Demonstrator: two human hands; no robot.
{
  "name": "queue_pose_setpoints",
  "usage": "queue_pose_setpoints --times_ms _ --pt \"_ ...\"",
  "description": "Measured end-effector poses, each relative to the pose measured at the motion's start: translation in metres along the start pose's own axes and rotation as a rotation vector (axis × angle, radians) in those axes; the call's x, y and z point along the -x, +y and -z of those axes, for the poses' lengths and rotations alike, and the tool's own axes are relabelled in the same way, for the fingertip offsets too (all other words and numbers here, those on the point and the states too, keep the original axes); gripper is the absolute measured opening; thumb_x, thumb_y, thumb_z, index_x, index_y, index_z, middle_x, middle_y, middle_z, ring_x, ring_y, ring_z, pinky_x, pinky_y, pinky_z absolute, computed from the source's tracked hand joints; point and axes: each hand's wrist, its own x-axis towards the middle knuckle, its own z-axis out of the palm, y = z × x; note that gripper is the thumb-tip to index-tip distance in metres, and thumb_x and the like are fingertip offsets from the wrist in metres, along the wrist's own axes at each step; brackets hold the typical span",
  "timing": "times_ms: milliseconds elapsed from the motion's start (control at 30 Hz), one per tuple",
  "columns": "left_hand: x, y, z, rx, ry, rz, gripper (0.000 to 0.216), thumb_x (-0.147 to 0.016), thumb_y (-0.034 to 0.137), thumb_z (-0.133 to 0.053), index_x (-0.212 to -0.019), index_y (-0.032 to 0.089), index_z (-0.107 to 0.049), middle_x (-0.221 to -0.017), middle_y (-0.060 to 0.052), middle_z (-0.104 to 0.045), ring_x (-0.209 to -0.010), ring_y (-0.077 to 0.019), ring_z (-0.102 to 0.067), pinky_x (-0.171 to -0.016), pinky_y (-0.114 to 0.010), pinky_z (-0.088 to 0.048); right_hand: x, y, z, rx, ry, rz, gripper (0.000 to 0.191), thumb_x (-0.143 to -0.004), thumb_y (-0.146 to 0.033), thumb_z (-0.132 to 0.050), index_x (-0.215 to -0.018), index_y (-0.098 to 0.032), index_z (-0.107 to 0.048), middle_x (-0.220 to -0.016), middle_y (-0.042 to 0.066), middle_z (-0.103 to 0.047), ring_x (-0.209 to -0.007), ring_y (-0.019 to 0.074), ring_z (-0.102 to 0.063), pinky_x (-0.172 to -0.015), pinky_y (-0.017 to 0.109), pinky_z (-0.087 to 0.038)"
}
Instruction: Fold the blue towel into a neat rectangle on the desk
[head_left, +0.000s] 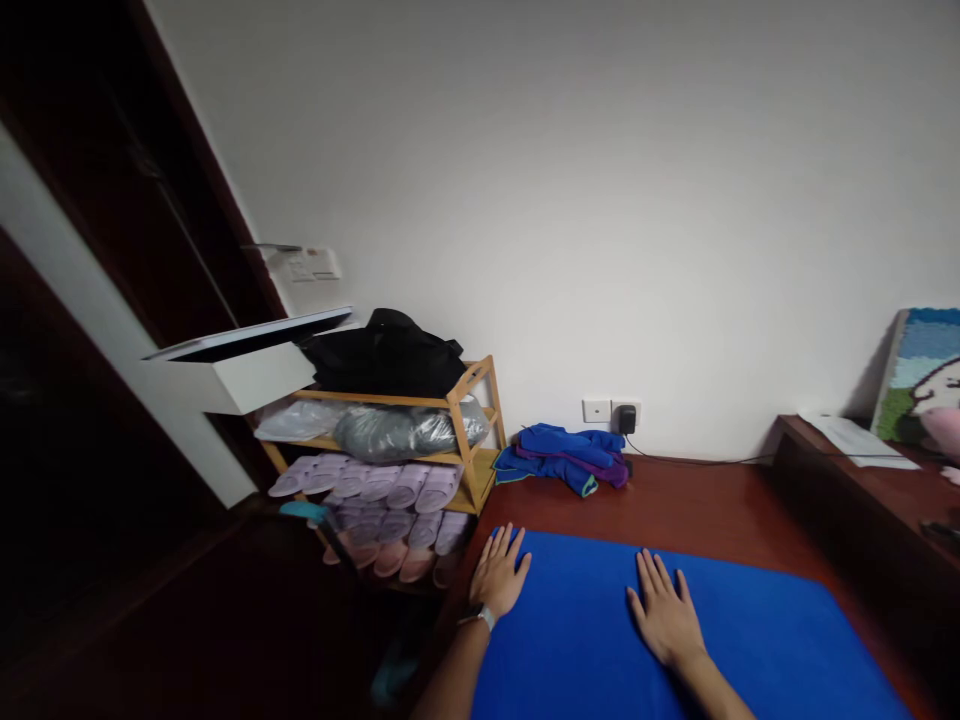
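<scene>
A bright blue mat (592, 640) lies spread on the dark red wooden floor at the bottom of the view. My left hand (499, 575) rests flat on the mat's far left corner, fingers stretched out, a watch band at the wrist. My right hand (664, 615) lies flat on the mat near its far edge, fingers spread. Neither hand holds anything.
A wooden shoe rack (472, 430) with several pale purple slippers (405, 490), a grey bag and a black bag stands to the left by the wall. Blue and purple cloths (570, 455) lie heaped below a wall socket with a plug (627, 418). A dark low cabinet (862, 500) stands at right.
</scene>
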Motion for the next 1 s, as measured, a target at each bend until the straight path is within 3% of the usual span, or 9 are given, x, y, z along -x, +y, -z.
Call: queue_pose_setpoints --times_ms 100,233,300,367,500,700,800,900,1000 --pt "-0.002 -0.003 -0.003 -0.005 -0.004 -0.008 0.061 -0.104 0.055 -0.033 -0.158 0.026 -0.038 -0.167 -0.008 -0.032 -0.155 -0.0285 -0.025 -0.126 -0.051 -0.021 -0.008 -0.042 0.006 -0.055 0.017 0.054 0.080 -0.099 -0.062 -0.015 -0.161 -0.013 -0.025 -0.167 0.008 -0.021 -0.157 0.0274 -0.012 -0.127 0.053 -0.001" --pt "-0.007 -0.005 -0.008 -0.030 0.014 -0.025 0.061 -0.104 0.055 -0.033 -0.158 0.026 -0.037 -0.167 -0.008 -0.033 -0.154 -0.0284 -0.027 -0.125 -0.052 -0.023 -0.027 -0.113 -0.001 -0.179 -0.066 0.263 0.077 -0.102 -0.059 -0.011 -0.162 -0.011 -0.018 -0.169 0.007 -0.013 -0.158 0.0232 -0.005 -0.128 0.047 -0.001" --pt "-0.010 -0.007 -0.010 -0.045 0.017 -0.027 0.061 -0.104 0.055 -0.033 -0.158 0.026 -0.038 -0.166 -0.008 -0.035 -0.153 -0.0276 -0.029 -0.125 -0.051 -0.024 -0.036 -0.130 -0.007 -0.204 -0.111 0.286 0.077 -0.102 -0.058 -0.010 -0.161 -0.009 -0.018 -0.169 0.010 -0.013 -0.158 0.0233 -0.005 -0.128 0.047 -0.001" --pt "-0.012 -0.007 -0.010 -0.059 0.018 -0.024 0.061 -0.104 0.055 -0.033 -0.157 0.026 -0.039 -0.166 -0.008 -0.035 -0.153 -0.0265 -0.030 -0.125 -0.050 -0.024 -0.040 -0.125 -0.009 -0.204 -0.118 0.260 0.077 -0.102 -0.057 -0.008 -0.161 -0.008 -0.017 -0.169 0.011 -0.012 -0.158 0.0234 -0.005 -0.128 0.047 -0.001" --pt "-0.014 -0.006 -0.007 -0.054 0.009 -0.016 0.061 -0.104 0.054 -0.032 -0.157 0.025 -0.038 -0.166 -0.008 -0.035 -0.153 -0.0261 -0.030 -0.125 -0.049 -0.023 -0.029 -0.050 0.007 -0.151 -0.081 0.155 0.078 -0.101 -0.061 -0.011 -0.162 -0.012 -0.017 -0.169 0.008 -0.013 -0.158 0.0226 -0.007 -0.128 0.046 -0.002" --pt "-0.017 -0.005 -0.006 -0.059 -0.005 -0.019 0.061 -0.103 0.054 -0.032 -0.157 0.025 -0.039 -0.165 -0.009 -0.035 -0.153 -0.0264 -0.031 -0.125 -0.049 -0.022 0.008 0.143 0.044 0.006 -0.025 -0.104 0.078 -0.100 -0.062 -0.016 -0.162 -0.015 -0.021 -0.169 0.005 -0.019 -0.157 0.0202 -0.012 -0.128 0.042 -0.006" --pt "-0.018 -0.006 -0.007 -0.080 -0.010 -0.014 0.062 -0.103 0.055 -0.031 -0.157 0.025 -0.039 -0.165 -0.008 -0.036 -0.153 -0.0258 -0.031 -0.125 -0.049 -0.022 0.022 0.220 0.052 0.077 0.000 -0.237 0.076 -0.099 -0.058 -0.017 -0.162 -0.014 -0.022 -0.169 0.005 -0.021 -0.157 0.0218 -0.013 -0.128 0.044 -0.007" --pt "-0.018 -0.007 -0.008 -0.089 0.000 -0.015 0.061 -0.103 0.055 -0.032 -0.157 0.026 -0.039 -0.165 -0.007 -0.035 -0.153 -0.0258 -0.031 -0.125 -0.049 -0.023 0.030 0.257 0.053 0.104 0.034 -0.299 0.079 -0.099 -0.058 -0.016 -0.161 -0.011 -0.022 -0.169 0.008 -0.021 -0.157 0.0232 -0.013 -0.128 0.043 -0.008" --pt "-0.018 -0.006 -0.009 -0.096 0.009 0.004 0.060 -0.103 0.054 -0.035 -0.157 0.027 -0.040 -0.166 -0.007 -0.035 -0.153 -0.0279 -0.030 -0.124 -0.050 -0.026 0.031 0.261 0.052 0.120 0.041 -0.325 0.079 -0.098 -0.058 -0.016 -0.162 -0.012 -0.020 -0.170 0.007 -0.019 -0.157 0.0234 -0.011 -0.128 0.041 -0.009"
